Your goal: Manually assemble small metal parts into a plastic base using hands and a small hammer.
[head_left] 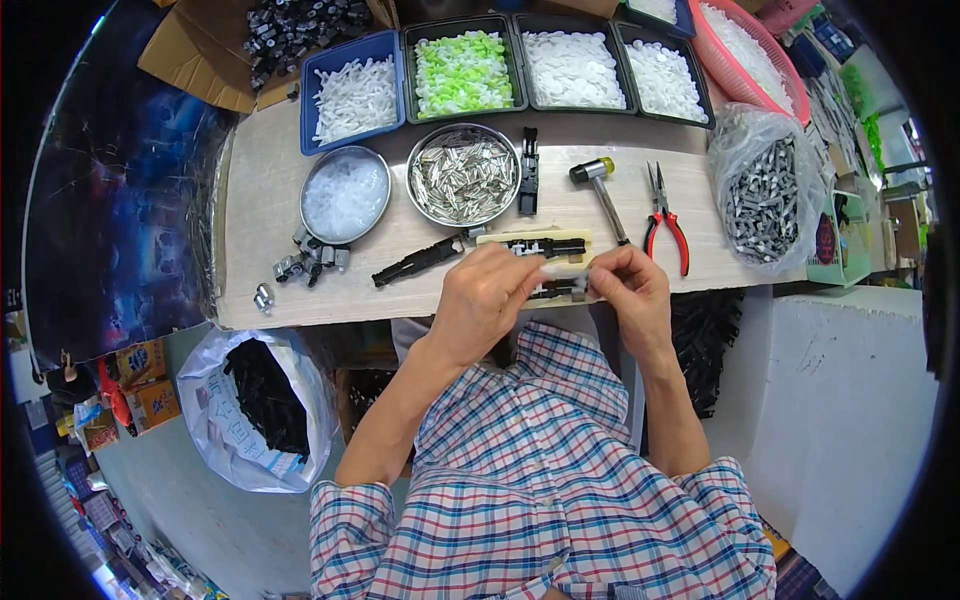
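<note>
Your left hand (482, 300) and right hand (625, 290) meet at the near edge of the pale wooden bench (250, 220). Between them you pinch a small black plastic part with a pale tip (560, 285), fingertips of both hands pressed onto it from either side. It sits over a cream-coloured flat jig block (490, 238), probably so the block steadies the piece while you fit it.

A second long black plastic part (420, 258) lies just left of the block (within reach of your left hand). Above it stand two round metal bowls: one of clear white pieces (345, 195), one of shiny metal clips (463, 175). A small black-headed mallet (600, 190) and red-handled pliers (663, 220) lie to the right, handles toward you, easy for the right hand.

Packages: a clear plastic bag of grey metal pieces (765, 190) at the right end; a white sack with blue print, holding black parts (255, 405), on the floor lower left; an open brown carton of black parts (270, 40) at upper left.
</note>
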### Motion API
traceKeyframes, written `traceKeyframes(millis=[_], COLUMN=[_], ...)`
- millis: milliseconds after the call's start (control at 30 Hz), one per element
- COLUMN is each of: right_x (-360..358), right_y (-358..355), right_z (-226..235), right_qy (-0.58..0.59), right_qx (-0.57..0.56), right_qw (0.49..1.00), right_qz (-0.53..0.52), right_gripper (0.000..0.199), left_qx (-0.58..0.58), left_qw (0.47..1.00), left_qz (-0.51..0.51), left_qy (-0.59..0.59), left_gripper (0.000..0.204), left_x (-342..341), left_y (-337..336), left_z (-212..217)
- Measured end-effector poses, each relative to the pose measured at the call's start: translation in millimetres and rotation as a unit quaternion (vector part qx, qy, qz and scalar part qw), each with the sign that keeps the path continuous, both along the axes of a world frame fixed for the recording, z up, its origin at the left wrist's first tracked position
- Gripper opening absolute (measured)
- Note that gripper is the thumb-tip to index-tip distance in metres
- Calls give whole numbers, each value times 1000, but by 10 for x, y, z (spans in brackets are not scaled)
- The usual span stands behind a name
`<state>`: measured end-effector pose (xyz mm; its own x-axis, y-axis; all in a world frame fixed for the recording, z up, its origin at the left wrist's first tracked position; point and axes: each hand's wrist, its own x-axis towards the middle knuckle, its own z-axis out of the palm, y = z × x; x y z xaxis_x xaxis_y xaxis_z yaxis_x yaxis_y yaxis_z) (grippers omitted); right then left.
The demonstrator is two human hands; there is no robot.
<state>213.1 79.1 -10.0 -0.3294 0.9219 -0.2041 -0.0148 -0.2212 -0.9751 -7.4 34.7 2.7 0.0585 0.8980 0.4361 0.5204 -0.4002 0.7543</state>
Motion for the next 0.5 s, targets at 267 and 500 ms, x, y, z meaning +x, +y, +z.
traceKeyframes(millis=[267,500], right_x=[-49,-79], right_y=[227,252], right_z=[-168,-191], right_qy=[-128,-167], right_qx=[113,128], right_qw=[985,978], right_qz=[-17,7], right_gripper=[10,9], left_qx=[9,24], left_qw=[995,993], left_qz=[84,28], left_qy=[53,114], left_gripper=[12,8], left_x=[-8,75], left_y=[225,352], left_z=[-124,-200])
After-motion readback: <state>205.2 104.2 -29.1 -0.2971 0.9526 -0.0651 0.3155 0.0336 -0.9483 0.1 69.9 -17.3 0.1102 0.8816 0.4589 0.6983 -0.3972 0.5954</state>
